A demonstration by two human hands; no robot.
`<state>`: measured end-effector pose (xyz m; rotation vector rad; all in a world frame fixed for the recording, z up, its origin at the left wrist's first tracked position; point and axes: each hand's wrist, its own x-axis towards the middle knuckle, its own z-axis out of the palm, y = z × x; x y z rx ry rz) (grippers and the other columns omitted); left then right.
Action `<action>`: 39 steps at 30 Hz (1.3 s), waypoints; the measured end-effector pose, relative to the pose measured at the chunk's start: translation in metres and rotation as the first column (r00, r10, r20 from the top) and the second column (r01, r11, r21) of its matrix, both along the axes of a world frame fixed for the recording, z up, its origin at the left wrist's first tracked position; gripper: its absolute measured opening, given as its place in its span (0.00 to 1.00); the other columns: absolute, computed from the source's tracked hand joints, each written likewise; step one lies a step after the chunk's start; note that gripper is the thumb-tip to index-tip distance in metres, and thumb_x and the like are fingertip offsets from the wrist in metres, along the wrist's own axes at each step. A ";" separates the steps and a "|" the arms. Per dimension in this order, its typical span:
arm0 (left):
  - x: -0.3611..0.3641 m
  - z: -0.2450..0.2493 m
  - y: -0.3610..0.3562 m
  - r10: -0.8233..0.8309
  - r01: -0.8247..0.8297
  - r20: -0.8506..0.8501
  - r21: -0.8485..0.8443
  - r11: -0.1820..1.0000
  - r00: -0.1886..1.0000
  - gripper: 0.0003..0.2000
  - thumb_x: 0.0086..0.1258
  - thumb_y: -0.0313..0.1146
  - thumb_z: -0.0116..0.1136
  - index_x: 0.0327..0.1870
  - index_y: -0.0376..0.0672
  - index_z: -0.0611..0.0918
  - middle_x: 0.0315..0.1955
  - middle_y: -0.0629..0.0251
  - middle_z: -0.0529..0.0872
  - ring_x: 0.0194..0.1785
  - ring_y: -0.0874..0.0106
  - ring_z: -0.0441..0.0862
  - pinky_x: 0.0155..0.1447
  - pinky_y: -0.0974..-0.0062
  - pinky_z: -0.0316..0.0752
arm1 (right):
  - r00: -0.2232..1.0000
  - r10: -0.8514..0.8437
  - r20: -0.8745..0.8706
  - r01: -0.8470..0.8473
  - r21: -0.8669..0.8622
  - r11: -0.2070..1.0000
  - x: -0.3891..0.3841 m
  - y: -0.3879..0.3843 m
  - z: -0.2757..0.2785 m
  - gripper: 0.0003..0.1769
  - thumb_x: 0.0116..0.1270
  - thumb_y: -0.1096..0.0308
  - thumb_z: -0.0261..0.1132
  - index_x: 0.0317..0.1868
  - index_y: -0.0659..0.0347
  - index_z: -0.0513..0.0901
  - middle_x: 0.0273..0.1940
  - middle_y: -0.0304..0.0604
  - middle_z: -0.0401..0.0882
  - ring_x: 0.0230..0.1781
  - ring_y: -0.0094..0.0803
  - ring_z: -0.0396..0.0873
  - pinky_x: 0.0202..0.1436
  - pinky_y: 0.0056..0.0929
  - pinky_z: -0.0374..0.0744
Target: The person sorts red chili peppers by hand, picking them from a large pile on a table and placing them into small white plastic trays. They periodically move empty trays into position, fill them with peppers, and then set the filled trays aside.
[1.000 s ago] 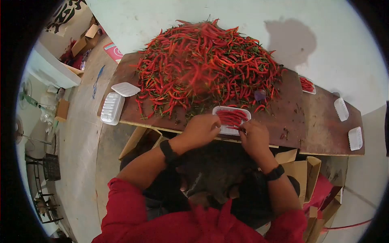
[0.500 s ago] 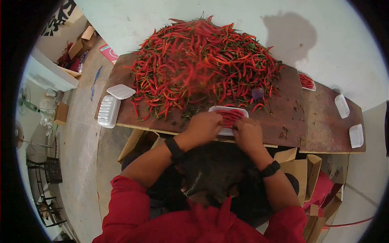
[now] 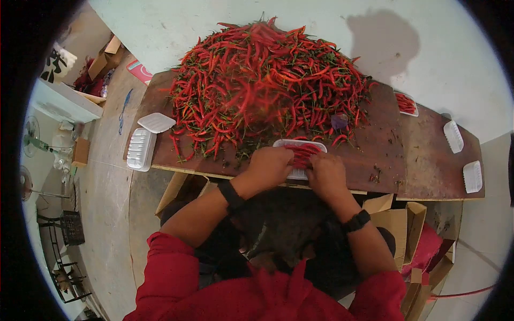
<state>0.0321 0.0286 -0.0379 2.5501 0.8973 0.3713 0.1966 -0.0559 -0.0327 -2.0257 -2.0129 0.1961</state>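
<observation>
A white foam tray [image 3: 282, 143] rests at the table's front edge with red chili peppers [image 3: 303, 155] lying side by side in it. My left hand [image 3: 271, 166] is closed at the tray's left side, its fingertips on the ends of the peppers. On the right, my right hand [image 3: 325, 172] has its fingers bent onto the other ends of the same peppers. Both sets of fingertips are partly hidden by the hands. Just beyond the tray rises a large heap of red chilies [image 3: 225, 96] with green stems.
Stacked white trays [image 3: 141, 150] stand at the table's left end, with one tray [image 3: 156, 122] lying beside them. Further right are a filled tray [image 3: 407, 104] and two white trays [image 3: 453, 136] [image 3: 472, 177]. Cardboard boxes [image 3: 388, 230] sit below the table.
The view has shifted slightly. My hands stay at the tray, and my right fingers have moved a little further in over the chili peppers.
</observation>
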 end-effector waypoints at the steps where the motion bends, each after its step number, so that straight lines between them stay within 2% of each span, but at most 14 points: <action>1: 0.000 0.000 0.000 -0.004 0.005 -0.006 0.008 1.000 1.000 0.07 0.54 0.35 0.62 0.29 0.45 0.79 0.27 0.58 0.82 0.34 0.55 0.80 0.36 0.57 0.74 | 1.000 -0.001 -0.009 0.001 0.009 1.000 0.000 0.000 0.000 0.10 0.48 0.67 0.69 0.31 0.59 0.80 0.34 0.46 0.79 0.40 0.45 0.78 0.45 0.43 0.73; 9: 0.001 -0.001 0.000 -0.019 0.018 0.018 0.037 0.999 1.000 0.06 0.54 0.36 0.60 0.29 0.45 0.79 0.27 0.57 0.81 0.34 0.53 0.80 0.37 0.55 0.74 | 0.999 -0.014 -0.049 0.013 -0.031 0.999 0.003 0.001 0.000 0.11 0.47 0.66 0.70 0.33 0.58 0.80 0.35 0.46 0.80 0.41 0.46 0.78 0.46 0.44 0.73; 15: 0.000 0.001 0.000 -0.015 0.015 -0.008 0.020 1.000 1.000 0.06 0.54 0.35 0.60 0.29 0.45 0.79 0.27 0.57 0.81 0.34 0.53 0.80 0.37 0.55 0.74 | 1.000 -0.024 0.001 0.024 -0.023 0.999 0.004 0.001 0.002 0.12 0.47 0.65 0.70 0.32 0.59 0.80 0.34 0.46 0.80 0.41 0.46 0.78 0.45 0.45 0.73; 21: -0.002 0.005 0.001 -0.022 0.022 -0.014 0.028 0.999 1.000 0.06 0.54 0.35 0.60 0.29 0.44 0.78 0.27 0.58 0.81 0.34 0.53 0.80 0.37 0.56 0.74 | 0.996 -0.004 -0.093 0.007 0.031 1.000 0.004 0.000 0.008 0.10 0.48 0.67 0.70 0.31 0.59 0.81 0.33 0.47 0.80 0.39 0.46 0.78 0.44 0.45 0.73; 23: -0.005 0.012 0.003 -0.022 0.022 0.041 0.008 1.000 0.999 0.06 0.55 0.35 0.59 0.29 0.45 0.79 0.27 0.58 0.81 0.35 0.54 0.80 0.37 0.57 0.74 | 0.988 -0.004 -0.154 0.019 0.097 0.995 0.001 -0.002 0.020 0.09 0.47 0.67 0.67 0.28 0.62 0.79 0.32 0.50 0.80 0.36 0.48 0.79 0.42 0.46 0.75; 27: -0.024 0.020 0.032 0.055 -0.060 0.079 0.064 0.996 0.995 0.06 0.56 0.36 0.59 0.30 0.45 0.80 0.27 0.58 0.81 0.36 0.56 0.80 0.38 0.57 0.75 | 0.992 -0.020 -0.124 0.033 0.099 0.995 -0.001 -0.002 0.027 0.09 0.49 0.68 0.69 0.31 0.60 0.81 0.32 0.47 0.80 0.36 0.45 0.78 0.42 0.41 0.73; 29: -0.038 0.025 0.049 0.174 -0.176 0.030 0.088 0.981 0.984 0.07 0.56 0.37 0.60 0.32 0.45 0.81 0.28 0.58 0.81 0.36 0.57 0.81 0.39 0.57 0.75 | 0.989 0.035 -0.141 -0.010 0.175 0.984 -0.004 -0.002 0.029 0.08 0.49 0.67 0.66 0.26 0.62 0.79 0.28 0.49 0.79 0.33 0.48 0.78 0.38 0.47 0.74; 30: -0.045 0.025 0.054 0.172 -0.174 0.027 0.089 0.981 0.985 0.07 0.56 0.37 0.60 0.32 0.45 0.81 0.28 0.58 0.81 0.36 0.57 0.81 0.39 0.57 0.75 | 0.989 0.033 -0.144 -0.008 0.176 0.984 -0.006 -0.002 0.030 0.08 0.49 0.67 0.66 0.26 0.62 0.79 0.28 0.49 0.79 0.33 0.48 0.78 0.38 0.47 0.74; 32: -0.052 0.023 0.060 0.209 -0.187 -0.081 0.222 0.957 0.975 0.07 0.57 0.35 0.59 0.34 0.45 0.83 0.29 0.57 0.82 0.35 0.56 0.81 0.40 0.58 0.75 | 0.985 0.059 -0.162 -0.030 0.178 0.984 -0.009 -0.003 0.031 0.08 0.50 0.66 0.66 0.25 0.61 0.79 0.27 0.49 0.78 0.32 0.47 0.78 0.37 0.46 0.74; 35: -0.053 0.015 0.063 0.220 -0.166 -0.181 0.273 0.947 0.959 0.06 0.57 0.32 0.58 0.34 0.44 0.83 0.30 0.58 0.81 0.35 0.56 0.81 0.39 0.58 0.76 | 0.985 0.085 -0.153 -0.048 0.230 0.972 -0.012 -0.003 0.030 0.08 0.51 0.65 0.65 0.26 0.60 0.79 0.27 0.48 0.78 0.32 0.46 0.78 0.35 0.45 0.73; 39: -0.047 0.009 0.063 0.256 -0.185 -0.204 0.315 0.931 0.945 0.06 0.56 0.31 0.58 0.33 0.44 0.83 0.30 0.58 0.80 0.35 0.56 0.80 0.39 0.59 0.76 | 0.981 0.074 -0.177 -0.036 0.208 0.978 -0.015 0.000 0.026 0.06 0.52 0.68 0.67 0.29 0.59 0.80 0.28 0.44 0.79 0.34 0.43 0.78 0.39 0.41 0.72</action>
